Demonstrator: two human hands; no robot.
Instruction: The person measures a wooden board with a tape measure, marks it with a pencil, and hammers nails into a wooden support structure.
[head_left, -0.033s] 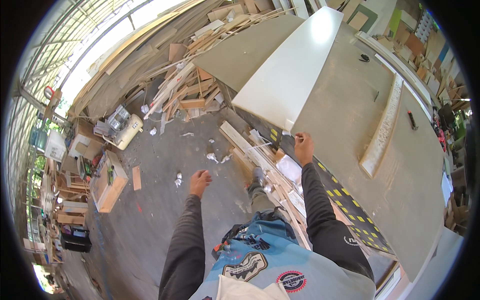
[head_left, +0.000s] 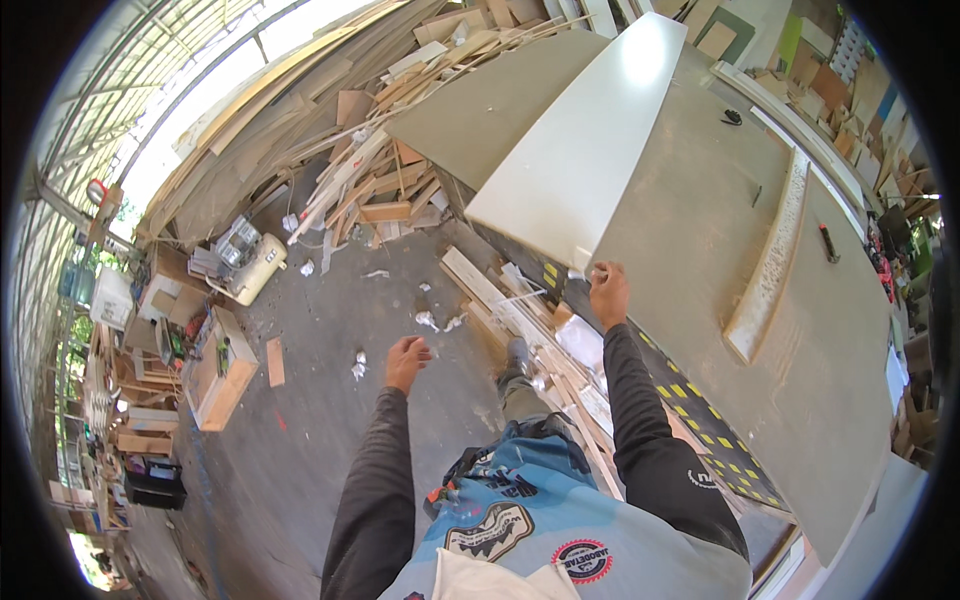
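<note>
A long white panel point(head_left: 570, 140) lies across the large brown-grey worktable point(head_left: 690, 200), its near end by the table's edge. Beside that panel's near corner is my right hand point(head_left: 608, 297), its fingers curled together in a pinch. A small pale patch point(head_left: 580, 260) shows at the corner next to the fingertips; whether it is film, tape or something else is unclear. What the pinch holds, if anything, cannot be made out. My left hand point(head_left: 406, 362) hangs in the air over the floor, fingers loosely bent and apart, holding nothing.
A curved, speckled pale strip point(head_left: 768, 265), a red-and-black tool point(head_left: 829, 244) and a small black object point(head_left: 732, 117) lie on the table. Wood offcuts point(head_left: 375, 185) pile up beyond; boards point(head_left: 500, 305) lie along the table's base. A cream compressor point(head_left: 258, 270) stands left.
The view has shifted very slightly. My left hand is a little farther right; my right hand stays by the panel's corner.
</note>
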